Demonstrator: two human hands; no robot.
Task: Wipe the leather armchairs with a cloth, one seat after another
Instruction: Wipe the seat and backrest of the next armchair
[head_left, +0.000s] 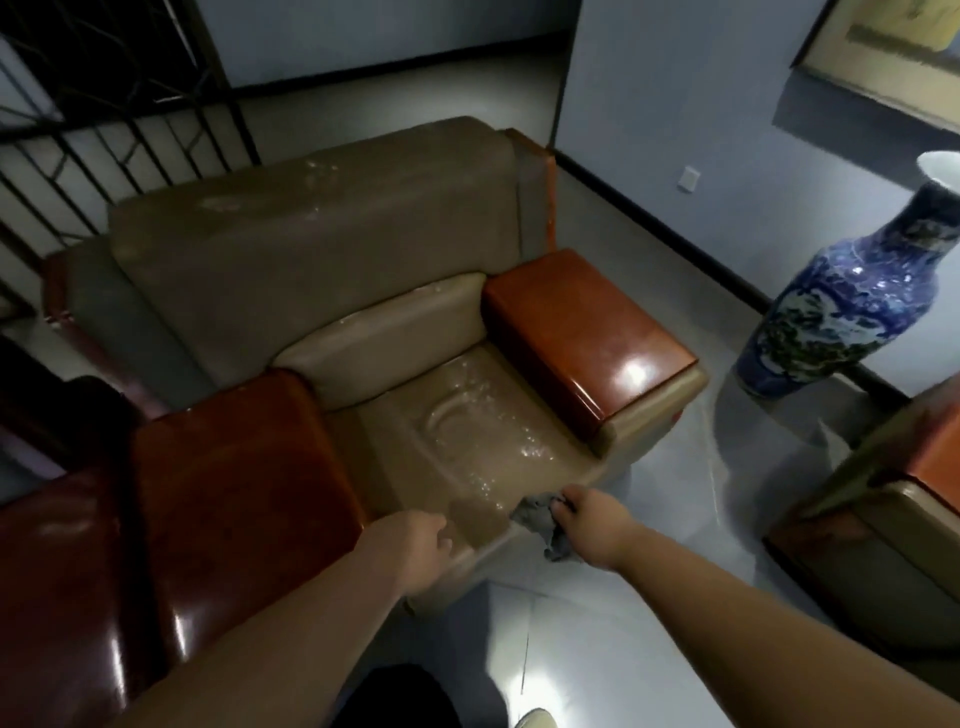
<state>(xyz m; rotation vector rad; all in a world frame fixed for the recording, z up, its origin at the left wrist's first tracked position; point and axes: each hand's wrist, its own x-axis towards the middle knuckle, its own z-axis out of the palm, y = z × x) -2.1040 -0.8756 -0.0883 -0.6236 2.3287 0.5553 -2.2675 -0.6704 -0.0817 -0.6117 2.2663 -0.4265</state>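
right hand gripping grey cloth at armchair seat edge, left hand loosely curled

Both bare forearms reach forward and down from the bottom of the view. The left hand rests at the front edge of the armchair seat, back of the hand up, fingers loosely curled and holding nothing. The right hand is at the front right corner of the seat, knuckles up, its fingers curled round a bunched grey cloth.
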